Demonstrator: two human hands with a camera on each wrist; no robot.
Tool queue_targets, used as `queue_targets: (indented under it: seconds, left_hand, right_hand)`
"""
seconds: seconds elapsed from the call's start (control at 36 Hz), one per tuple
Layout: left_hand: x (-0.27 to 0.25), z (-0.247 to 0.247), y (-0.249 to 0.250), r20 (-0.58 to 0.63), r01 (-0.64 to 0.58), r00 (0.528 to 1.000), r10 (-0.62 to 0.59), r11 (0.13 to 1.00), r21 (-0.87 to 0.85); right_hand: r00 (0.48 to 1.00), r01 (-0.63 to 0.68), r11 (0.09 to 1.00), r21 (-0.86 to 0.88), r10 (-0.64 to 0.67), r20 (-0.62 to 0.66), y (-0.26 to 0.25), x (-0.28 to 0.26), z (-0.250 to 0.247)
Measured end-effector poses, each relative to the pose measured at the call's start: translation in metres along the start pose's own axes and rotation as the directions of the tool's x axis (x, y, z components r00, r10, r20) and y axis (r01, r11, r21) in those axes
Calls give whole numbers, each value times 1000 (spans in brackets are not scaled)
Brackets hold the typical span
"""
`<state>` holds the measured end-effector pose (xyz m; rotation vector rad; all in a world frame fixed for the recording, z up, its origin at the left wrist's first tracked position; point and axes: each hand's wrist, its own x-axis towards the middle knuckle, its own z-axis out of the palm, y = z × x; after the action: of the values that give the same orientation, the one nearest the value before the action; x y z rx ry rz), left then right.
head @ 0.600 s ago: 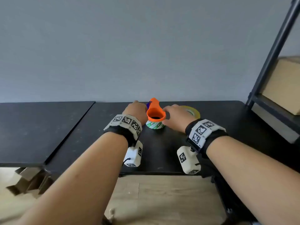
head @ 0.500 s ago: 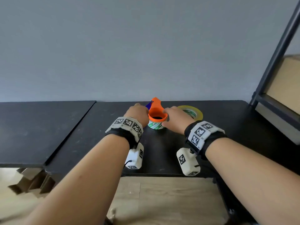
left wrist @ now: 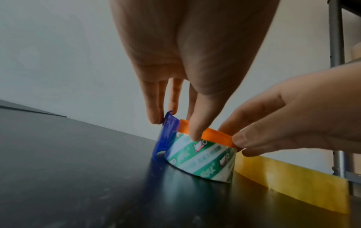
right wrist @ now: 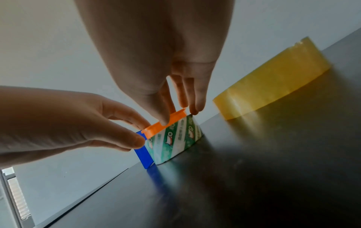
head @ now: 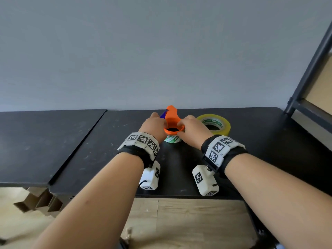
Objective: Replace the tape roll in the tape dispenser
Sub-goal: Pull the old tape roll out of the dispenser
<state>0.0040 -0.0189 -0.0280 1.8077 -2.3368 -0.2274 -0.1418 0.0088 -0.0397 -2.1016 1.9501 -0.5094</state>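
Observation:
An orange tape dispenser (head: 172, 119) with a blue flap (left wrist: 166, 135) sits on a green-and-white printed tape roll (head: 172, 139), which stands flat on the black table (head: 179, 173). My left hand (head: 158, 124) pinches it from the left, thumb on the orange rim (left wrist: 216, 136) and fingers behind the blue flap. From the right, my right hand (head: 190, 126) pinches the same rim (right wrist: 156, 131), thumb in front and fingers on the far side. A fuller yellow tape roll (head: 218, 125) lies flat just right of it, untouched.
A second black table (head: 45, 144) adjoins on the left with a seam between them. A dark metal shelf frame (head: 309, 69) holding a cardboard box stands at the right. The table's front edge runs just under my wrists. Folded cardboard (head: 36, 202) lies on the wood floor.
My right hand has shifted left onto the orange rim, uncovering more of the yellow roll. My left hand keeps its hold and the dispenser stays where it was.

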Motion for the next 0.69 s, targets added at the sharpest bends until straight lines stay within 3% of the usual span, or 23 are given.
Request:
queue_targets:
  seconds: [0.11,0.22,0.36,0.53,0.69]
  left_hand:
    - [-3,-4,3,13,-22,1000,22,1000,3]
    - [-3,-4,3,10,-22,1000,22,1000,0]
    - [-5,-9,-3,5,0,1000,0,998,-56]
    - [-5,-6,-12,-86,12,996,-38,958,-288]
    - [-9,-5,-5,-58,12,998,-35,934,-356]
  right_hand:
    - [996,-57,996,72,61,-57,-3,1,4]
    - [988,-151,986,76,149,31,-3,2,6]
    - [992,-106,992,62,101,79,-3,-5,1]
    - [991,-131,951,281,134,6,1,-8,-7]
    - [985,-90,914,396,139,-97,0,-8,-14]
